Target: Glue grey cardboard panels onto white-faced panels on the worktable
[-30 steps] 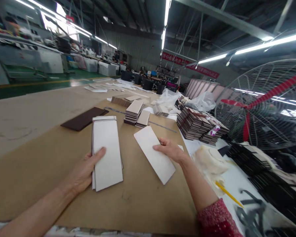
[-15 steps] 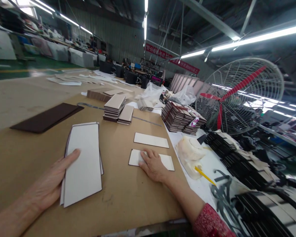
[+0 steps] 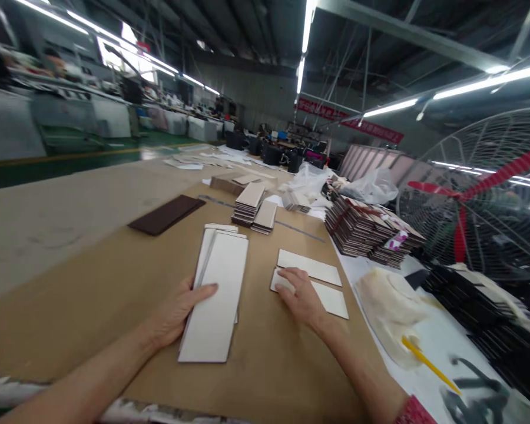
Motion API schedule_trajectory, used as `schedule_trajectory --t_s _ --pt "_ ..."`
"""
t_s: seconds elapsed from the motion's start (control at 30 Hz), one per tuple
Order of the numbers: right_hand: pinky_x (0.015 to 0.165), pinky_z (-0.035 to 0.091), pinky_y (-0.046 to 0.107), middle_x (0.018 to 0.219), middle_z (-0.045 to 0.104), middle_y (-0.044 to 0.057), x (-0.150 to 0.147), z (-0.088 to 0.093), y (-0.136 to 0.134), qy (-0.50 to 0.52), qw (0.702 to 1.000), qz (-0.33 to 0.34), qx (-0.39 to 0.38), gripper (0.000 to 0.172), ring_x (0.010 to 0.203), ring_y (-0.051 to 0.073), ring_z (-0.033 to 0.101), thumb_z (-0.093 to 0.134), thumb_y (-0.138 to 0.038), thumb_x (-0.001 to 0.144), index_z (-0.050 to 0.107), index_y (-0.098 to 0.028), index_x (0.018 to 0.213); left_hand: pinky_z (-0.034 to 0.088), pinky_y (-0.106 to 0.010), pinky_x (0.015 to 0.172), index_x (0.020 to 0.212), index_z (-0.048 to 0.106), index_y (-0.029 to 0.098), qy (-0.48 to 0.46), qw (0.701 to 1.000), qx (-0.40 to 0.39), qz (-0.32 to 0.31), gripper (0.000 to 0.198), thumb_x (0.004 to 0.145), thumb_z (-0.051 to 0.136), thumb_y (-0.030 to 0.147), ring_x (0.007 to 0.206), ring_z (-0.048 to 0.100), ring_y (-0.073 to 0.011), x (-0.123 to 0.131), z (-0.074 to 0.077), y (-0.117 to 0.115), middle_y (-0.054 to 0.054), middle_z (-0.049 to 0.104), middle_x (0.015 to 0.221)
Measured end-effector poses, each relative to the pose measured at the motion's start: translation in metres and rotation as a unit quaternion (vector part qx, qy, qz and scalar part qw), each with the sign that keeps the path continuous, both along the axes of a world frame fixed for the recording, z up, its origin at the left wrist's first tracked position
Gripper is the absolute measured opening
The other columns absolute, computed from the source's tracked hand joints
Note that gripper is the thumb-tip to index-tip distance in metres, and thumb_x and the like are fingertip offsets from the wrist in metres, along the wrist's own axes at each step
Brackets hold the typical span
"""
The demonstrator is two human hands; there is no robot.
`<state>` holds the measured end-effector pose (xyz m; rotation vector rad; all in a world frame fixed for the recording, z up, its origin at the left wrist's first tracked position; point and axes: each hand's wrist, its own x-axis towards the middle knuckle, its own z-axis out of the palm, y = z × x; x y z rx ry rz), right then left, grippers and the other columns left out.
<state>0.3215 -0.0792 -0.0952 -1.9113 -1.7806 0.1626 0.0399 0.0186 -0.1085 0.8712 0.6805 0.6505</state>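
My left hand [image 3: 176,312] grips a few long white panels [image 3: 218,294] with dark edges, thumb on top and the other fingers hidden underneath. The panels are slightly fanned out. On the right, my right hand [image 3: 302,294] rests with its fingers stretched over a white panel [image 3: 333,300] lying on the brown table covering [image 3: 256,383]. Just beyond it lies a second white panel [image 3: 311,266], almost touching the first. Farther back stand two short stacks of panels, a taller stack [image 3: 249,200] and a lower stack [image 3: 265,217].
Dark brown sheets [image 3: 168,215] lie at the left. Tied panel bundles [image 3: 362,227], a cream cloth-like bundle [image 3: 388,306] and a yellow tool [image 3: 430,365] lie along the right side. A large fan [image 3: 459,194] stands behind black stacked pieces [image 3: 477,306].
The camera view has turned left, so things appear farther right. The panels in my left hand are fanned differently. The panel under my right hand now lies closer to the one beyond it.
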Motion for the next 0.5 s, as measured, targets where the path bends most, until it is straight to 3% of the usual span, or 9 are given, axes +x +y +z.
schedule_trajectory --t_s 0.1,0.17,0.23,0.3,0.5 --pt "0.073 0.052 0.032 0.093 0.071 0.005 -0.045 0.008 0.019 0.213 0.976 0.016 -0.029 0.032 0.082 0.019 0.064 0.066 -0.049 0.09 0.067 -0.019 0.103 0.062 -0.036 0.066 0.116 0.061 0.015 -0.007 0.999 0.052 0.001 0.056 0.071 0.087 0.034 0.072 0.074 -0.0247 0.003 -0.003 -0.001 -0.01 0.078 0.094" --pt "0.061 0.047 0.028 0.077 0.068 0.001 -0.07 0.011 0.029 0.406 0.913 0.01 -0.047 0.038 0.068 0.016 0.06 0.078 -0.053 0.077 0.067 -0.019 0.089 0.062 -0.034 0.067 0.117 0.062 0.015 -0.004 0.997 0.076 -0.01 0.058 0.07 0.088 0.034 0.075 0.074 -0.0242 0.002 -0.003 -0.002 -0.012 0.078 0.099" --pt "0.058 0.044 0.027 0.073 0.067 0.0 -0.085 0.014 0.037 0.512 0.858 0.009 -0.042 0.041 0.064 0.015 0.057 0.084 -0.052 0.069 0.069 -0.018 0.085 0.062 -0.034 0.067 0.12 0.061 0.015 -0.006 0.996 0.082 -0.023 0.062 0.068 0.09 0.034 0.077 0.074 -0.0249 0.0 -0.001 -0.004 -0.013 0.077 0.103" --pt "0.059 0.045 0.027 0.076 0.07 0.001 -0.091 0.015 0.041 0.541 0.84 0.015 -0.036 0.043 0.064 0.015 0.058 0.085 -0.054 0.067 0.072 -0.018 0.086 0.062 -0.034 0.069 0.123 0.06 0.016 -0.02 0.997 0.073 -0.022 0.065 0.068 0.09 0.034 0.078 0.074 -0.0253 -0.001 0.0 -0.004 -0.013 0.077 0.105" --pt "0.068 0.05 0.033 0.075 0.073 0.005 -0.082 0.02 0.035 0.552 0.833 0.022 -0.045 0.046 0.068 0.019 0.063 0.081 -0.059 0.069 0.074 -0.016 0.082 0.063 -0.035 0.067 0.122 0.059 0.017 -0.006 0.999 0.004 0.038 0.057 0.075 0.086 0.037 0.075 0.075 -0.0239 0.004 -0.002 -0.001 -0.012 0.078 0.099"
